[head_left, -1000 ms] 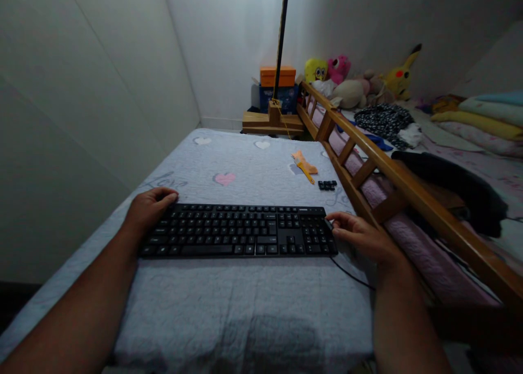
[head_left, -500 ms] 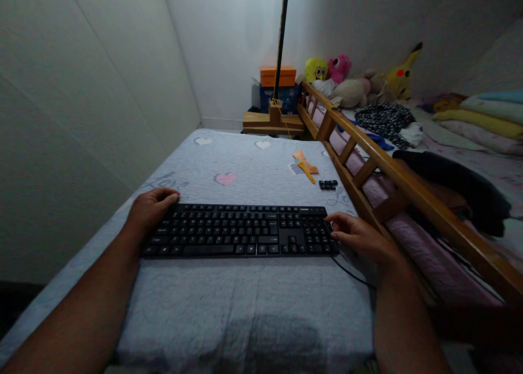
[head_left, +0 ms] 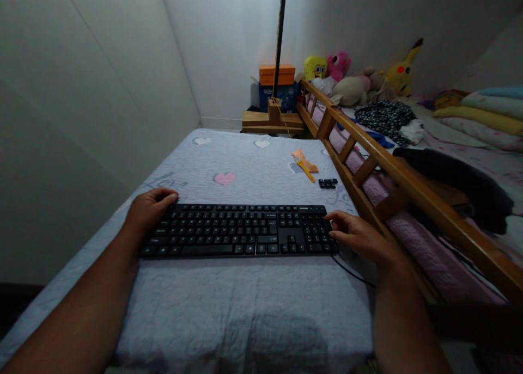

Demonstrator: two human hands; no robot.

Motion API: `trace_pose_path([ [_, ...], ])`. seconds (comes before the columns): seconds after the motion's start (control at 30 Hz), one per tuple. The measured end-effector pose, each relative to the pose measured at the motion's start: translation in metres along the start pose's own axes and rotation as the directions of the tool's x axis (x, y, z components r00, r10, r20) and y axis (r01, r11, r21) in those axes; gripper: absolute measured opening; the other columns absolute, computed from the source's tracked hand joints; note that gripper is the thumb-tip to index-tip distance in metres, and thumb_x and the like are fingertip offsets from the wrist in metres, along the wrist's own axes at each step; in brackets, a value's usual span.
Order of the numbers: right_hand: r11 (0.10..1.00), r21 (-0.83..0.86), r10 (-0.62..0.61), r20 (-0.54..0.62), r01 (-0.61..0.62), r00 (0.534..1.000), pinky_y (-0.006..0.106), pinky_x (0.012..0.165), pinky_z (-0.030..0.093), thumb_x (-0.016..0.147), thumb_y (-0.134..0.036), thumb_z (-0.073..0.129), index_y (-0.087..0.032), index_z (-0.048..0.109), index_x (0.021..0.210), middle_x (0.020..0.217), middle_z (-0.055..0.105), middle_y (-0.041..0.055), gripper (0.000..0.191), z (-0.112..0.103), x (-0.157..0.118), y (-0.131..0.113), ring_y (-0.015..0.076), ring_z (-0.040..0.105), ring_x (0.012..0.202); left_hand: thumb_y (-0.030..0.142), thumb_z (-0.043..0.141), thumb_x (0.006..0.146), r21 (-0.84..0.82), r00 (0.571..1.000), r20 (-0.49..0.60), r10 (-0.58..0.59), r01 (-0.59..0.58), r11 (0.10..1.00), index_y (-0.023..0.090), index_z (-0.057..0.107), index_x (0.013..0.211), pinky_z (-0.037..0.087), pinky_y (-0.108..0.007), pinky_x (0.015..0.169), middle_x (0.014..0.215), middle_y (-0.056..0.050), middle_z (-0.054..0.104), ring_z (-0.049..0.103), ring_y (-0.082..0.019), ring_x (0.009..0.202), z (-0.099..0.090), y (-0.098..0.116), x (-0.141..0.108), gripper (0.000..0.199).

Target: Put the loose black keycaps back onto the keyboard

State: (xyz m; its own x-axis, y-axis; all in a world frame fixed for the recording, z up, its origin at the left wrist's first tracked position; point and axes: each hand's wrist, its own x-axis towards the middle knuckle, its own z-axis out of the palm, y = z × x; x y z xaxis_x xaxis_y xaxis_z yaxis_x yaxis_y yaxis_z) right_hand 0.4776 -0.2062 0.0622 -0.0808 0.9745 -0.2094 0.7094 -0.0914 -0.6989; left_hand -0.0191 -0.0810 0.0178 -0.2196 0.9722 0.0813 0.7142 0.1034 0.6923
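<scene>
A black keyboard [head_left: 229, 230] lies lengthwise across the quilted cloth in front of me, with a dark gap among its keys near the arrow cluster. My left hand [head_left: 149, 210] grips its left end, thumb along the top corner. At the number pad's outer edge, my right hand [head_left: 351, 232] holds the other end between thumb and curled fingers. Beyond that corner sits a small group of loose black keycaps [head_left: 328, 183]. A brush with a yellow handle [head_left: 307, 171] rests on an orange cloth [head_left: 308, 161] farther back.
The pale quilted cover [head_left: 245, 292] has heart prints. A wooden bed rail [head_left: 379, 161] runs along the right side, with plush toys [head_left: 351, 91] and bedding behind it. At the back stand an orange box [head_left: 277, 74] and a dark pole [head_left: 279, 42]. A black cable [head_left: 351, 273] trails rightward.
The view has shifted very slightly. Both hands and the keyboard stay in the same places.
</scene>
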Motion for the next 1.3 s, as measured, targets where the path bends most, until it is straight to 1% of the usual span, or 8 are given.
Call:
trace_pose_path([
  [0.27,0.999,-0.04,-0.024,-0.019,0.024,1.0,0.028,0.066,0.043,0.074,-0.024,0.061,-0.02,0.067,0.104,0.078,0.062,0.0009,0.031,-0.0018,-0.0008,-0.0037,0.0176,0.058,0.074,0.054,0.061,0.062,-0.012,1.0,0.005,-0.011,0.011,1.0,0.018,0.071,0.088,0.049,-0.032,0.083,0.092,-0.006,0.074,0.066,-0.025,0.087,-0.0009,0.0016,-0.0006,0.045],
  [0.43,0.999,-0.034,-0.008,-0.004,0.008,1.0,0.028,0.066,0.042,0.072,-0.024,0.061,-0.02,0.068,0.102,0.076,0.061,0.0004,0.031,-0.0028,-0.0023,-0.0054,0.0176,0.057,0.072,0.053,0.061,0.063,-0.01,1.0,0.007,-0.017,0.017,1.0,0.017,0.071,0.088,0.049,-0.032,0.081,0.091,-0.006,0.074,0.065,-0.024,0.085,-0.0001,-0.0011,0.0004,0.045],
  [0.53,1.0,-0.03,0.001,-0.001,-0.001,1.0,0.028,0.065,0.042,0.073,-0.025,0.061,-0.02,0.067,0.104,0.076,0.06,0.0003,0.032,-0.0023,-0.0027,-0.0034,0.0174,0.057,0.072,0.053,0.061,0.064,0.005,0.999,0.013,-0.029,0.029,1.0,0.017,0.071,0.089,0.049,-0.031,0.08,0.09,-0.005,0.073,0.065,-0.024,0.084,-0.0007,-0.0001,-0.0004,0.046],
  [0.67,1.0,-0.025,-0.016,-0.013,0.016,1.0,0.028,0.065,0.042,0.075,-0.026,0.06,-0.02,0.067,0.107,0.076,0.061,0.0001,0.034,-0.0012,-0.0015,0.002,0.0171,0.057,0.072,0.053,0.06,0.063,0.009,1.0,0.008,-0.014,0.014,1.0,0.017,0.071,0.088,0.048,-0.031,0.082,0.09,-0.005,0.073,0.065,-0.024,0.085,-0.0019,0.0037,-0.0019,0.044],
  [0.8,0.999,-0.029,-0.039,-0.02,0.038,0.999,0.027,0.064,0.042,0.075,-0.026,0.061,-0.02,0.067,0.105,0.076,0.061,-0.0001,0.031,-0.0016,-0.0003,0.0019,0.0169,0.057,0.072,0.052,0.06,0.063,0.006,1.0,0.006,-0.009,0.009,1.0,0.018,0.071,0.085,0.049,-0.032,0.081,0.088,-0.005,0.073,0.065,-0.024,0.083,-0.0026,0.0057,-0.0029,0.042],
  [0.93,0.999,-0.029,-0.03,-0.014,0.03,0.999,0.027,0.063,0.042,0.075,-0.027,0.061,-0.02,0.067,0.103,0.075,0.06,-0.0002,0.03,-0.0024,-0.0012,-0.0024,0.0169,0.057,0.071,0.052,0.06,0.064,-0.001,1.0,-0.001,0.006,-0.006,1.0,0.018,0.071,0.086,0.05,-0.032,0.082,0.089,-0.006,0.074,0.066,-0.025,0.086,-0.0025,0.0054,-0.0031,0.042],
  [1.17,0.998,-0.055,-0.016,-0.031,0.014,0.999,0.028,0.063,0.041,0.076,-0.026,0.061,-0.021,0.066,0.105,0.073,0.06,-0.0009,0.031,-0.0022,-0.0016,-0.0043,0.0164,0.056,0.069,0.053,0.06,0.063,-0.009,1.0,-0.005,-0.014,0.014,1.0,0.017,0.071,0.085,0.05,-0.031,0.08,0.088,-0.006,0.074,0.066,-0.024,0.085,-0.0015,0.0065,-0.0037,0.043],
  [1.3,0.997,-0.071,-0.011,-0.015,0.01,1.0,0.028,0.064,0.041,0.076,-0.027,0.06,-0.021,0.067,0.103,0.075,0.061,0.0002,0.029,-0.0022,-0.0002,-0.0054,0.0174,0.057,0.072,0.053,0.06,0.063,-0.006,1.0,-0.005,-0.014,0.014,1.0,0.017,0.071,0.087,0.05,-0.031,0.081,0.09,-0.006,0.074,0.066,-0.024,0.086,-0.0012,0.0028,-0.0019,0.044],
])
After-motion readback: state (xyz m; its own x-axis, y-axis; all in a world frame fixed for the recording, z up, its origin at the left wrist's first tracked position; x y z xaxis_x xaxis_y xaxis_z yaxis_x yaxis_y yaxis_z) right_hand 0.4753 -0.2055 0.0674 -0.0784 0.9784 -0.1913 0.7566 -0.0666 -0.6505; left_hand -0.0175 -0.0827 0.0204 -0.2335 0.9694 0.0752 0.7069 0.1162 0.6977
